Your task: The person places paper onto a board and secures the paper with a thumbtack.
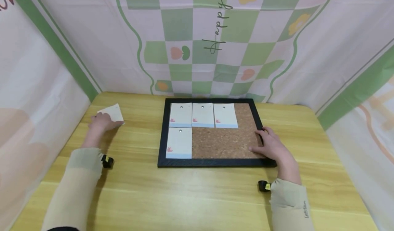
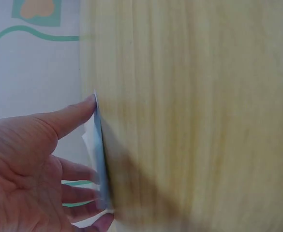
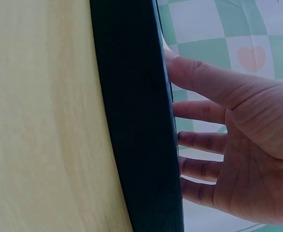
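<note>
Toward the back left of the table, my left hand [image 1: 104, 122] holds a white sheet of note paper [image 1: 114, 112]. In the left wrist view the paper [image 2: 100, 159] is seen nearly edge-on, between the thumb and the other fingers. A corkboard [image 1: 221, 142] with a black frame [image 1: 215, 163] lies flat in the middle. My right hand [image 1: 272, 145] is at its right side, fingers spread and thumb reaching over the frame onto the cork. From the right wrist view, the fingertips disappear behind the black frame edge [image 3: 136, 116], so their contact is partly hidden.
Several white notes with blue bottom strips are pinned to the cork: a top row ending in one note [image 1: 225, 118] and one lower left [image 1: 179, 144]. The wooden table [image 1: 197, 196] meets a checkered cloth wall [image 1: 203, 73] behind the board.
</note>
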Demonstrator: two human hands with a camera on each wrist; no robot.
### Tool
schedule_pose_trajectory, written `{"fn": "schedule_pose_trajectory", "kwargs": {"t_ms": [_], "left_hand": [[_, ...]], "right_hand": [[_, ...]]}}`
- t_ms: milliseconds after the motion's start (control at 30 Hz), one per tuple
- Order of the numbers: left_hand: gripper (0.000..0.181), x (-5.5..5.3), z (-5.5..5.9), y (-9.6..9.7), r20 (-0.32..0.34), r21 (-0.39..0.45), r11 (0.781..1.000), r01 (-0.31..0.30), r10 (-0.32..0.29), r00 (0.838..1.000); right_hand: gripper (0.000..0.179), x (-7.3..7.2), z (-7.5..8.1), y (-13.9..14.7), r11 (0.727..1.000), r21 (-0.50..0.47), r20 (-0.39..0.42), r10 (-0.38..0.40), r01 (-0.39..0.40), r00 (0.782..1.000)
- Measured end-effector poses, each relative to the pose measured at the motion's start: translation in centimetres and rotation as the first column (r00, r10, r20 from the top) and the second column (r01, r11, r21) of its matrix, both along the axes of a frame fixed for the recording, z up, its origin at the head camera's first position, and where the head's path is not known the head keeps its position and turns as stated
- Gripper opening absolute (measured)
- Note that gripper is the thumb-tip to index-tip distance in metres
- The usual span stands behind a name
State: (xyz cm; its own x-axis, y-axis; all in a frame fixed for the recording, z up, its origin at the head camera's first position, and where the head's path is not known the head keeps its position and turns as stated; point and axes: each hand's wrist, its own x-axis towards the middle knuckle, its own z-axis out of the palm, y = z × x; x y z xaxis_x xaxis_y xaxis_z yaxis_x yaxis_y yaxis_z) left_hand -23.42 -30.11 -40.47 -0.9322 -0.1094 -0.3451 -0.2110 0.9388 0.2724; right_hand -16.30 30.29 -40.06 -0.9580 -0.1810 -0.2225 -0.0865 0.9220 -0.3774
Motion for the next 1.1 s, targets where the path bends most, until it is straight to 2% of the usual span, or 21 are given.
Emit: {"fn": "schedule_pose_trajectory", "kwargs": {"t_ms": [200,267,400,533,667,733,833,967,1100], "left_hand": [[0.071,-0.31,0.2,0.31,-0.071,-0.021,0.997,0.081,-0.082,0.994],[0.075,-0.32,0.27,0.43,-0.082,-0.012,0.997,0.076,-0.077,0.994],[0.088,-0.28,0.19,0.5,-0.084,0.06,0.998,0.001,0.004,0.996],[0.108,-0.33,-0.15,0.39,-0.095,0.14,0.986,-0.093,0.107,0.99],[0.123,-0.48,-0.43,0.33,-0.103,0.181,0.974,-0.133,0.154,0.983],[0.124,-0.51,-0.46,0.3,-0.092,0.186,0.972,-0.141,0.16,0.983],[0.119,-0.49,-0.38,0.25,-0.064,0.199,0.968,-0.15,0.166,0.984],[0.096,-0.52,-0.36,0.08,-0.055,0.212,0.967,-0.139,0.154,0.987],[0.071,-0.68,-0.33,0.14,-0.138,0.251,0.961,-0.115,0.153,0.979]], "right_hand": [[0.081,0.09,0.02,-0.05,1.0,0.005,-0.002,-0.001,0.001,1.0],[0.08,0.11,0.02,-0.09,1.0,0.006,-0.006,0.0,0.0,1.0],[0.08,0.14,0.08,-0.14,1.0,0.001,-0.008,0.002,-0.002,1.0],[0.08,0.17,0.08,-0.13,1.0,-0.003,-0.008,0.003,-0.003,1.0],[0.08,0.18,0.05,-0.08,1.0,-0.007,-0.006,0.004,-0.005,1.0],[0.081,0.19,0.06,-0.06,1.0,-0.009,-0.005,0.005,-0.005,1.0],[0.081,0.15,0.05,-0.04,1.0,-0.01,-0.01,0.008,-0.008,1.0],[0.081,0.11,0.07,-0.03,1.0,-0.007,-0.008,0.011,-0.011,1.0],[0.081,0.14,0.08,0.01,1.0,-0.006,-0.012,0.014,-0.014,1.0]]}}
